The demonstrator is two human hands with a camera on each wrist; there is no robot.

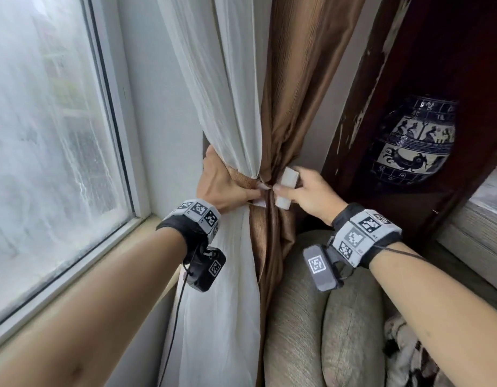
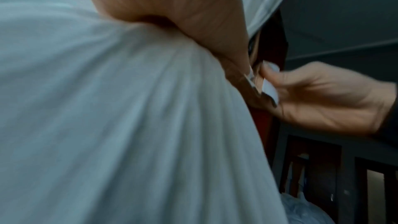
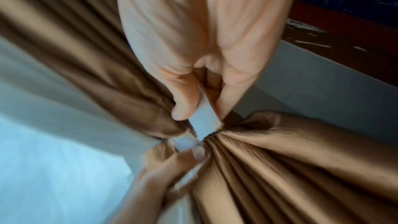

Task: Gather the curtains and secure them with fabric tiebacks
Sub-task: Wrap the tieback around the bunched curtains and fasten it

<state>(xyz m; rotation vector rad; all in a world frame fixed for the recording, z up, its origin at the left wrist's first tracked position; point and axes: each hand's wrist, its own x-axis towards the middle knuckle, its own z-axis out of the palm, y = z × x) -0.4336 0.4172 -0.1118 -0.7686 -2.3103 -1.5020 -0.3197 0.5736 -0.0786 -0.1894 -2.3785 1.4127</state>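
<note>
A white sheer curtain [image 1: 230, 107] and a brown curtain [image 1: 295, 88] hang bunched together beside the window. A brown fabric tieback [image 1: 239, 178] wraps the bundle at its waist. My left hand [image 1: 227, 188] pinches the tieback's left end, with its pale fastening patch [image 1: 260, 202], against the white curtain [image 2: 129, 108]. My right hand [image 1: 306, 191] pinches the other end, a pale rectangular patch [image 1: 287, 188], just right of it. In the right wrist view thumb and fingers hold this patch [image 3: 205, 122] almost touching the left patch [image 3: 185, 143] over the brown folds [image 3: 280, 159].
A frosted window [image 1: 46, 135] with a sill [image 1: 74, 263] fills the left. A dark wooden shelf frame [image 1: 381, 107] holds a blue-and-white vase [image 1: 412, 143] at the right. Beige cushions [image 1: 325, 317] lie below the hands.
</note>
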